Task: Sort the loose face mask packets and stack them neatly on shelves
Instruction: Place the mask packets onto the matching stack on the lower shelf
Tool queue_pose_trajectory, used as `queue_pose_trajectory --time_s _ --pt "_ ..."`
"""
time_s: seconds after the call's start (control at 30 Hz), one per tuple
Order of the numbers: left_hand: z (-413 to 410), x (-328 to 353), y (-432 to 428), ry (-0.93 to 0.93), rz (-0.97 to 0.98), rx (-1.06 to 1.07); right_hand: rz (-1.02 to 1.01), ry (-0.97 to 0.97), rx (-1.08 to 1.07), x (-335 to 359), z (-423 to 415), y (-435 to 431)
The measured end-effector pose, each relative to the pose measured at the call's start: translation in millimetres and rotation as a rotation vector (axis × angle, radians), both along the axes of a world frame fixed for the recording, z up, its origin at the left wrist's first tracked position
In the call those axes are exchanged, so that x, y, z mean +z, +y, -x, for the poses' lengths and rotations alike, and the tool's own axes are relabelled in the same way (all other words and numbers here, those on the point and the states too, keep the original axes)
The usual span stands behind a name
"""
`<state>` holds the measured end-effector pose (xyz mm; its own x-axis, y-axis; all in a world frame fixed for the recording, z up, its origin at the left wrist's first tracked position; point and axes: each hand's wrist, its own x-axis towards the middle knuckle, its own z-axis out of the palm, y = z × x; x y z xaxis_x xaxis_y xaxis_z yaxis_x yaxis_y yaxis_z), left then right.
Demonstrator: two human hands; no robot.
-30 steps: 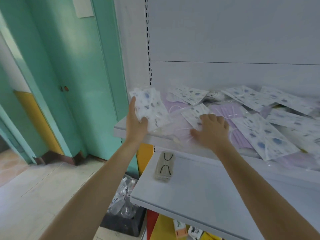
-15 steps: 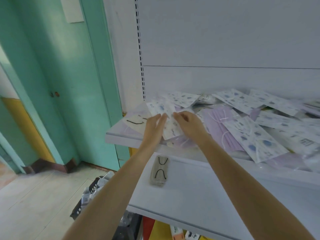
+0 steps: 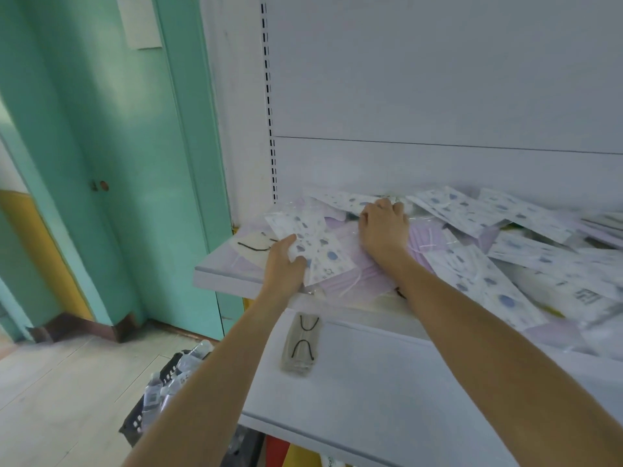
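A loose heap of face mask packets (image 3: pixel 472 264) covers the upper white shelf (image 3: pixel 215 279), some white with blue spots, some lilac. My left hand (image 3: pixel 286 264) grips a small bundle of blue-spotted packets (image 3: pixel 313 247) near the shelf's left front. My right hand (image 3: pixel 384 227) reaches further back, its fingers curled down into the pile over a lilac packet (image 3: pixel 428 241) and a spotted one; what it holds is hidden. A beige mask with black loops (image 3: pixel 253 244) lies at the far left of the upper shelf.
The lower white shelf (image 3: pixel 387 382) juts out toward me and carries one packet with black ear loops (image 3: pixel 300 345). A black crate of bottles (image 3: pixel 158 399) stands on the floor below left. A teal door and wall stand at the left.
My right hand has let go of the spotted bundle and moved back and right into the pile. My left hand keeps the bundle, now lower on the shelf.
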<state>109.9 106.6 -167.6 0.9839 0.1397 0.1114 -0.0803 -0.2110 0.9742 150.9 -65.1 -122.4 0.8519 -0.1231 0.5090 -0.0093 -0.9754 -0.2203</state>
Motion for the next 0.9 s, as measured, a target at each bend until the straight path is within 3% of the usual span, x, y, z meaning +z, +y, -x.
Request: queue_pose_trajectory --time_s 0.13,0.23,0.33,0.4,0.5,0.6,0.67,0.73,0.9 --pt "8.0 10.1 -2.8 -0.054 0.052 -0.022 -0.107 -0.172 0.224 -1.4 38.5 20.7" --pt "15.7 13.8 -3.6 -0.106 0.123 -0.036 0.037 0.032 0.451 -15.3 82.4 41.1" --pt "15.9 7.1 -0.6 -0.191 0.043 -0.072 -0.093 0.209 0.56 -21.6 110.6 38.2" --pt "16.0 4.9 2.3 -0.236 0.004 -0.094 -0.158 0.109 0.445 -21.2 123.8 16.6" --pt "13.7 9.1 2.4 -0.303 -0.058 -0.118 -0.098 -0.056 0.04 -23.0 141.5 -35.3" --pt "13.3 19.2 -7.3 -0.365 -0.235 -0.091 -0.099 0.118 -0.222 -24.5 147.2 -75.9" --pt "15.0 26.2 -18.0 -0.39 -0.323 -0.1 -0.16 0.241 -0.236 -25.2 142.7 -88.9" --pt "18.1 30.2 -30.4 -0.399 -0.348 -0.154 -0.279 0.242 -0.206 -23.7 139.9 -94.0" --pt "38.1 27.6 -69.5 -0.38 -0.294 -0.305 -0.558 -0.072 -0.136 -12.0 138.5 -91.7"
